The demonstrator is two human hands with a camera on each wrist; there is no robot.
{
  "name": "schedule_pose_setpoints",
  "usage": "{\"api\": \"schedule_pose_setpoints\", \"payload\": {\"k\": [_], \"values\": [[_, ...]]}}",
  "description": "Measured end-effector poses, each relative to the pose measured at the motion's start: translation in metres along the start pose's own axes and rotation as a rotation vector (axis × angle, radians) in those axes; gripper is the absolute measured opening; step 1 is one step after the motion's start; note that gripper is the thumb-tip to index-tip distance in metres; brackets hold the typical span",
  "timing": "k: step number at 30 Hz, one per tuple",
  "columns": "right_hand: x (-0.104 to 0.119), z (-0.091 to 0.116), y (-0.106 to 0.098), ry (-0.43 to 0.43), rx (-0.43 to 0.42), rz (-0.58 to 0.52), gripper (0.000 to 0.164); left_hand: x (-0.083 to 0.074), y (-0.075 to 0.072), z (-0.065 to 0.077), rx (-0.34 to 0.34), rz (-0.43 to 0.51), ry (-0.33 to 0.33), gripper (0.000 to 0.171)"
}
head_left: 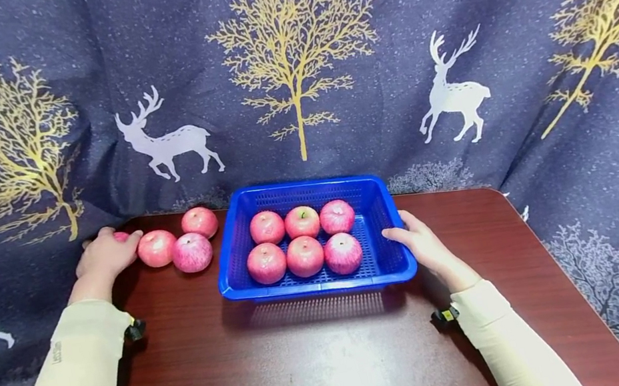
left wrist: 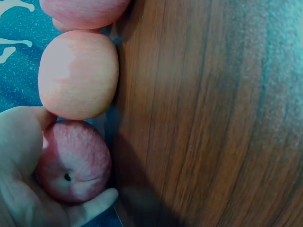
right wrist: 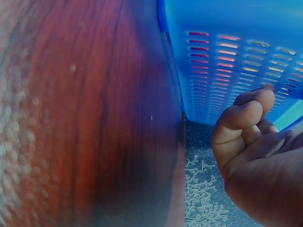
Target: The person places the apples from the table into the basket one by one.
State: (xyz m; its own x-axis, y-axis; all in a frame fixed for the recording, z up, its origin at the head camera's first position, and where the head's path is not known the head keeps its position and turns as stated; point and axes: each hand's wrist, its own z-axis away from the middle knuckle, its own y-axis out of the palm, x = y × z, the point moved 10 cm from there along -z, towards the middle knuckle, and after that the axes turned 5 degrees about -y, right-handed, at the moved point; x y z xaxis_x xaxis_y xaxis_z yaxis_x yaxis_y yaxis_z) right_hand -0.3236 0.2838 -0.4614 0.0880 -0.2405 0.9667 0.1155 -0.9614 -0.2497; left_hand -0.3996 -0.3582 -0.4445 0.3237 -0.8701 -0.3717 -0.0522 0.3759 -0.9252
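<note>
At the far left of the table, my left hand [head_left: 105, 256] grips a red apple [left wrist: 78, 158]. In the left wrist view its thumb and fingers wrap round that apple's sides, and a paler apple [left wrist: 78, 75] sits right against it. My right hand [head_left: 429, 247] holds the right side of a blue plastic basket [head_left: 406, 257]. Its thumb lies over the rim while the other fingers bend against the slotted outer wall, as the right wrist view shows. Inside the basket, several apples [head_left: 305, 256] stand in two rows toward the left, with bare basket floor at the right end.
Beside the left hand are three more apples: one pinkish [head_left: 157, 249], one darker [head_left: 192, 252] and one at the back [head_left: 199, 222]. The brown wooden table [head_left: 224, 382] ends at a dark blue curtain [head_left: 333, 115] printed with trees and deer.
</note>
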Motion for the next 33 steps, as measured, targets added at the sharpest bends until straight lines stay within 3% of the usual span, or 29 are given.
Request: {"api": "schedule_pose_setpoints", "payload": {"k": [10,21,27,33], "values": [[-0.001,0.000,0.001,0.001,-0.009,-0.020,0.050,0.003,-0.004,-0.006,-0.039,0.020,0.004,0.090],[0.000,0.000,0.001,0.000,0.001,-0.028,0.052,-0.002,-0.015,-0.006,-0.066,0.034,-0.054,0.097],[0.000,0.000,0.003,0.008,0.008,-0.026,0.051,-0.014,-0.026,-0.002,-0.137,0.035,-0.048,0.094],[0.002,0.001,0.003,0.009,-0.003,-0.008,0.048,-0.038,-0.039,0.004,-0.211,0.060,0.001,0.089]]}}
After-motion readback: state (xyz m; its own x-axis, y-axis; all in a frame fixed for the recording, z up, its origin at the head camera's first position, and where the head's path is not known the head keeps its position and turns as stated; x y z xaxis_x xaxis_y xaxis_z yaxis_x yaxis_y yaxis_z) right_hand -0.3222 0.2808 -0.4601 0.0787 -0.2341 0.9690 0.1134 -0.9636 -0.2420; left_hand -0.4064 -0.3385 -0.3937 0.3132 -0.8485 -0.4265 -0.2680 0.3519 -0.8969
